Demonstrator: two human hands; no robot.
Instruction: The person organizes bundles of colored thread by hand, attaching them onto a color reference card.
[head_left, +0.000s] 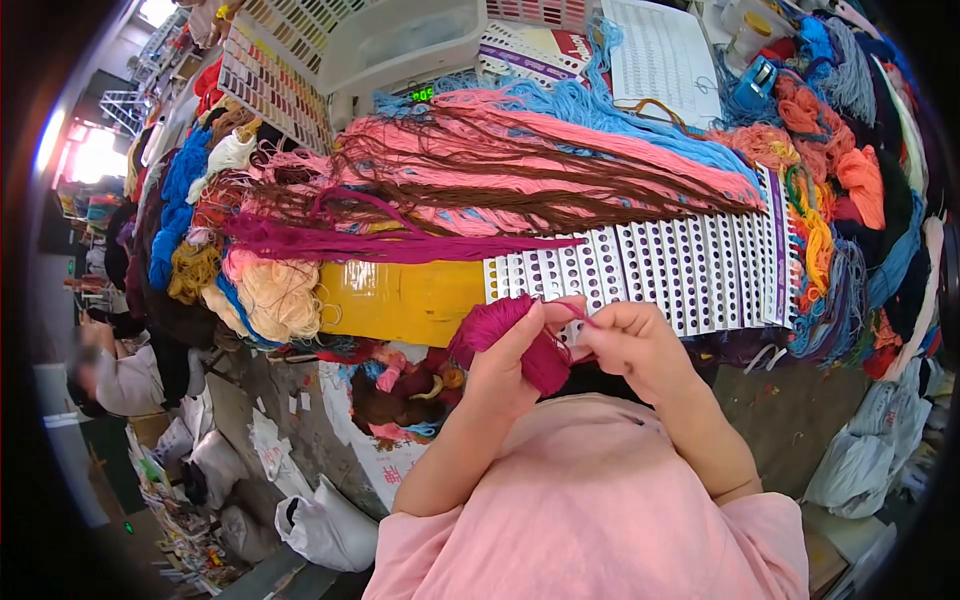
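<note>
A bundle of magenta yarn (545, 362) is wrapped in my left hand (507, 365), close to my body at the table's front edge. My right hand (640, 350) is beside it on the right, its fingers pinched on a magenta strand that runs from the bundle. Just beyond my hands lie white cards with rows of punched holes (660, 270). A long magenta skein (400, 245) stretches leftward from the cards. Behind it, pink yarn (450, 150) and dark brown strands (550, 205) are spread over light blue yarn (660, 145).
A yellow board (400, 300) lies left of the cards. Colour sample cards (270, 85), a clear plastic bin (405, 45) and a printed sheet (660, 60) are at the back. Yarn heaps (180, 215) line both sides. Another person (130, 375) is at the far left.
</note>
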